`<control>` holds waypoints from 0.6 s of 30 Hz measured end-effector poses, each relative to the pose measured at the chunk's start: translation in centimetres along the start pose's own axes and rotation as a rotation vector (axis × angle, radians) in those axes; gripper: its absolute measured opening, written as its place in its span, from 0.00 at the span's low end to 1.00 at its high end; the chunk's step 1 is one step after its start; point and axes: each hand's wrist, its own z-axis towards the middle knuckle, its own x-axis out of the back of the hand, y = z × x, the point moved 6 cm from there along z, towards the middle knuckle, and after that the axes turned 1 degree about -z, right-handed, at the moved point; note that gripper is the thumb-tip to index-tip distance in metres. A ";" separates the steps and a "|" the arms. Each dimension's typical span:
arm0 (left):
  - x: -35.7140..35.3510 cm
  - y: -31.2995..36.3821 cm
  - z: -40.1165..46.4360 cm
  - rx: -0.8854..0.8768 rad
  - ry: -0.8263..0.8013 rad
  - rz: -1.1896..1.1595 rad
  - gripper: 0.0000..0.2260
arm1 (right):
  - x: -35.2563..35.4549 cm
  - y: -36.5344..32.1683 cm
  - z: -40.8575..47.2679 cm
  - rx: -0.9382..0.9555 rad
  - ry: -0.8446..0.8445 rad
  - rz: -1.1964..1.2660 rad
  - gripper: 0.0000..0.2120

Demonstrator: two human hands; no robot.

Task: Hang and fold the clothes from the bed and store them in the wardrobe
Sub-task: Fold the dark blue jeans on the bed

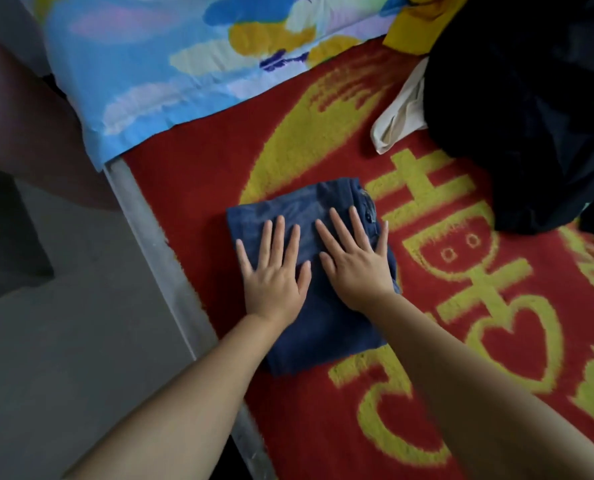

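Note:
A folded blue denim garment [323, 337] lies as a compact rectangle on the red and yellow blanket [323, 147] that covers the bed. My left hand [274, 271] rests flat on its left half, fingers spread. Beside it, my right hand [354, 258] presses flat on the right half, fingers apart and pointing away from me. Neither hand grips the cloth. A button shows at the garment's far right corner.
A dark pile of clothes [531, 116] sits at the back right, with a cream cloth [403, 109] and a yellow cloth [420, 26] beside it. A blue patterned sheet [170, 64] lies at the back left. The bed's metal rail [160, 251] borders the grey floor [80, 306].

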 end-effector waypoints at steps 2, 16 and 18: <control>-0.9 -0.2 0.5 0.008 -0.031 0.020 0.27 | -0.5 0.3 0.8 -0.010 -0.036 -0.007 0.26; -1.8 2.5 -10.0 -0.095 -0.412 0.218 0.50 | -0.8 -1.5 -11.9 0.305 -0.082 -0.306 0.45; -1.9 2.7 -8.8 -0.085 -0.414 0.235 0.44 | -1.3 -1.7 -10.2 0.255 -0.088 -0.331 0.44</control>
